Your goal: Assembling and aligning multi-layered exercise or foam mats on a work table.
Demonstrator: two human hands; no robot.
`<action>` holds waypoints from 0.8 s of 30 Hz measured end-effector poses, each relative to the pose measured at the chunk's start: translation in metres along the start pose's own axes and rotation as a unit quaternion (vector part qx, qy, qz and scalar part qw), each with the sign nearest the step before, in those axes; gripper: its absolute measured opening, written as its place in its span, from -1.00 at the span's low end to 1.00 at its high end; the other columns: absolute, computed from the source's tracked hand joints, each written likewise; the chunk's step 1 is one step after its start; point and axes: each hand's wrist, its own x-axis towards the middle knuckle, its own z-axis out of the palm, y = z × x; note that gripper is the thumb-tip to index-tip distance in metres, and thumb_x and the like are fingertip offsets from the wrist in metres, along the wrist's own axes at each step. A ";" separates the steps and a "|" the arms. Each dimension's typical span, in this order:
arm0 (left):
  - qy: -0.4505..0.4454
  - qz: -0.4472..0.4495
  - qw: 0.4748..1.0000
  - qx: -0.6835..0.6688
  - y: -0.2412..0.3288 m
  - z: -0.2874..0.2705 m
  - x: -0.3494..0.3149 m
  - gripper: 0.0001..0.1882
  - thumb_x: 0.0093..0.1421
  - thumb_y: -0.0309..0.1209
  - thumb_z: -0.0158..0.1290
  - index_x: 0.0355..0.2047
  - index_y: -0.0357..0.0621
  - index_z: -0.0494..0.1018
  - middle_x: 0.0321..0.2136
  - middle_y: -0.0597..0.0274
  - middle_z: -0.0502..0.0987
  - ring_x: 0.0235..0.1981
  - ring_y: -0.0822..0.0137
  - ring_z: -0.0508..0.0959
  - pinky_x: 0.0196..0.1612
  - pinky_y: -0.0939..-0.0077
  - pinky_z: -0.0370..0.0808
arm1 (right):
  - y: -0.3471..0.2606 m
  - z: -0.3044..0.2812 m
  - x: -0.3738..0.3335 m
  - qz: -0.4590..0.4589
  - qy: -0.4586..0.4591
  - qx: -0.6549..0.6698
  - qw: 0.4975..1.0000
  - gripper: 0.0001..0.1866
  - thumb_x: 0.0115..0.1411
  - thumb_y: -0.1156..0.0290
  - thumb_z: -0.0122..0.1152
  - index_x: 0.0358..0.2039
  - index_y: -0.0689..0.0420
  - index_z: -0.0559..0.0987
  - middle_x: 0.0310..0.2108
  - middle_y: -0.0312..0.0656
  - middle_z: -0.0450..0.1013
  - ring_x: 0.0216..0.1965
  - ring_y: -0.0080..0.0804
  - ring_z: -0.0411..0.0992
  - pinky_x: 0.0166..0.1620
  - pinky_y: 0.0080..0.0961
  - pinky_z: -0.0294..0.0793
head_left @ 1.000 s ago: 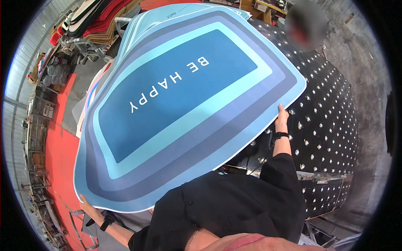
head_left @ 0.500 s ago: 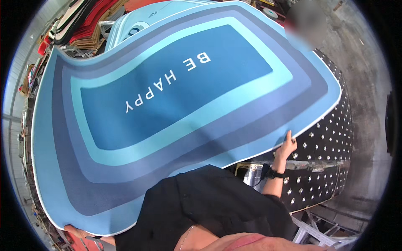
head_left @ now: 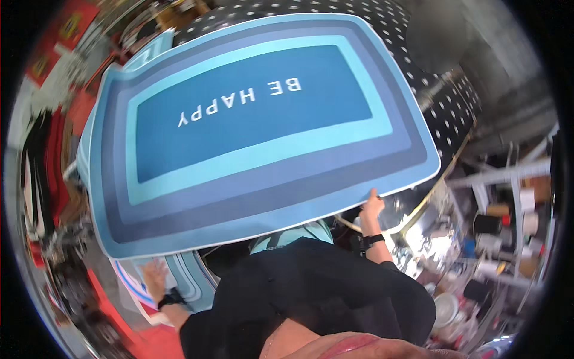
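Note:
A large floor mat (head_left: pixel 257 128) with rounded corners fills the upper middle. It has nested blue, purple-grey and turquoise bands, white lettering and a pale edge. My right hand (head_left: pixel 372 209) grips the near edge toward the right, thumb on top and fingers underneath. Just below the near left part of that edge is my left hand (head_left: pixel 154 278), slightly blurred, fingers apart. It is over other printed mats (head_left: pixel 190 278) in blue, grey and white. The far left corner of the large mat curls up.
A black table dotted with shiny metal studs (head_left: pixel 451 113) lies under and beyond the mat. Red and black sheets (head_left: pixel 51 173) are piled at the left. A metal shelf rack (head_left: pixel 502 179) with spools and boxes stands at the right. Red surface (head_left: pixel 158 344) at lower left.
The view has turned to the right. The mat has come out flatter over the studded table. My left hand has let go of its near left corner; my right hand keeps its grip.

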 end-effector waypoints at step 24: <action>0.195 0.199 0.779 0.561 -0.121 0.039 0.052 -0.73 0.11 -0.44 -0.08 -0.20 -0.34 0.26 -0.32 0.07 0.34 -0.24 0.18 0.37 -0.22 0.32 0.35 | -0.025 -0.125 0.043 0.001 -0.007 0.177 0.984 -0.69 0.03 0.26 0.22 -0.62 0.07 0.28 -0.77 -0.38 0.17 -0.86 -0.64 0.08 -0.82 -0.64 0.02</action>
